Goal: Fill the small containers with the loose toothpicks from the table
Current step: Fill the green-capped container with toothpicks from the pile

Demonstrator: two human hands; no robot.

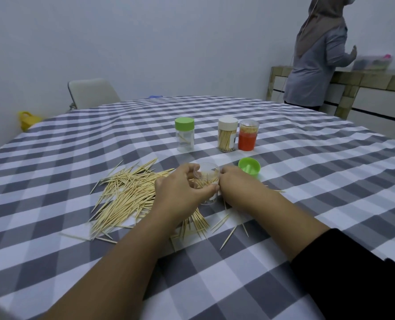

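Note:
A small clear container (207, 173) with toothpicks inside stands on the checked tablecloth (307, 172) between my hands. My left hand (180, 192) curls round its left side, thumb across the front. My right hand (238, 188) presses against its right side, fingers curled toward it; what they hold is hidden. A big heap of loose toothpicks (127, 195) lies to the left and under my left wrist, with a few strays (228, 236) nearer me. A green lid (249, 166) lies upside down just right of the container.
Further back stand a green-capped clear jar (184, 133), a white-capped jar full of toothpicks (227, 134) and an orange container (248, 135). A chair (92, 92) is behind the table. A person (316, 61) stands by a counter at the right.

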